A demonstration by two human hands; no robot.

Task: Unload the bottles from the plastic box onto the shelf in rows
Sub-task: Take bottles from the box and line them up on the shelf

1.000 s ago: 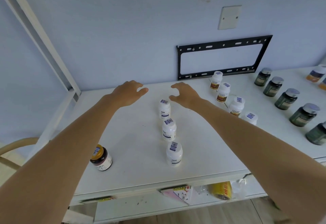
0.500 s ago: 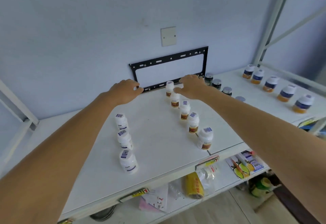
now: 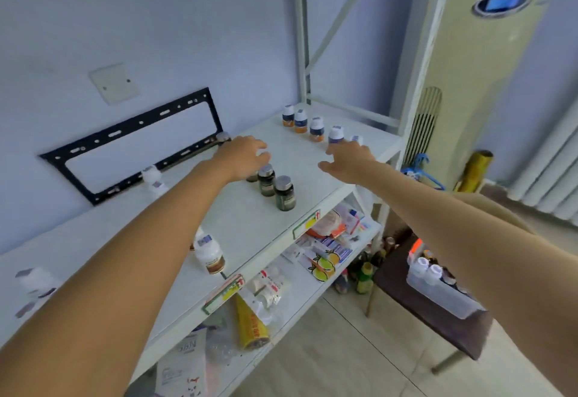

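The white shelf top (image 3: 250,224) carries rows of bottles. A row of dark green bottles (image 3: 284,193) with silver caps runs under my left hand (image 3: 242,155), which hovers over it, fingers loosely curled and holding nothing. A row of white bottles with orange-blue labels (image 3: 316,129) stands at the far right. My right hand (image 3: 345,158) is stretched out empty just in front of that row's nearest bottle. A white bottle with a brown label (image 3: 209,252) stands by my left forearm. The clear plastic box (image 3: 444,291) with white-capped bottles sits on a dark stool at the lower right.
A black wall bracket (image 3: 131,146) hangs behind the shelf. The lower shelf (image 3: 312,274) holds packets and a yellow tube. A tall beige air conditioner (image 3: 469,83) stands to the right, with the shelf's white upright posts (image 3: 301,36) beside it. Blurred white bottles (image 3: 34,284) stand at the far left.
The view has swung to the right along the shelf. Both hands moved with it, from the white bottle rows to over the dark green and orange-blue rows; the plastic box has come into view.
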